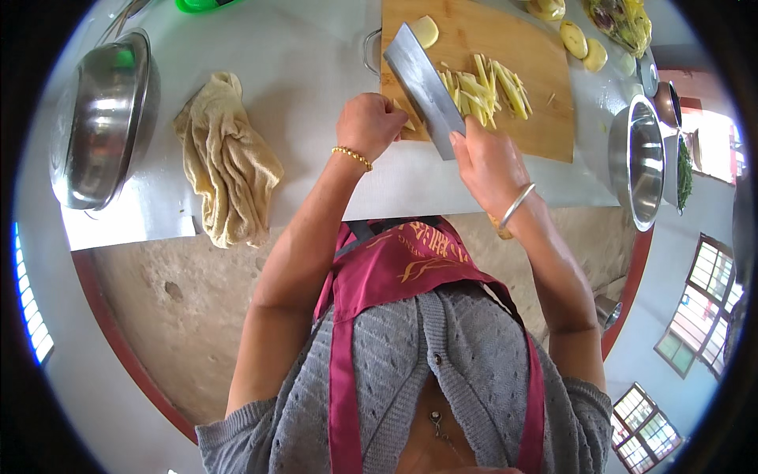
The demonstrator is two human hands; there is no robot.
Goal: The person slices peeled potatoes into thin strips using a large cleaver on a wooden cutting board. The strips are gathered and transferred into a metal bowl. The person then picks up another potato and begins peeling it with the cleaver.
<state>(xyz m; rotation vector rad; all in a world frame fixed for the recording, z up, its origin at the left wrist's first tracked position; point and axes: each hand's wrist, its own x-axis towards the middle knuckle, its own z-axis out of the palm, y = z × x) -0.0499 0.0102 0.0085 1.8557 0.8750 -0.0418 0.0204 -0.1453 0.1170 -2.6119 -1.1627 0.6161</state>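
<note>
My right hand [494,166] grips the handle of a wide-bladed cleaver [426,89], and part of the wooden handle shows below the wrist. The blade slants up and left over the wooden cutting board [542,98]. At the board's lower left corner, my left hand [370,127] has its fingers curled on a pale potato piece [407,121], mostly hidden by the hand. Cut potato strips [482,89] lie in a loose heap right of the blade. Beyond the blade's tip sits a larger cut piece of potato [426,32].
A crumpled beige cloth [228,160] hangs over the table's front edge. Left of it a large steel basin [103,118] stands. Peeled potatoes [573,40] and a plastic bag [625,26] lie at the far right. A steel bowl [636,160] is near the right edge, beside chopped greens [684,175].
</note>
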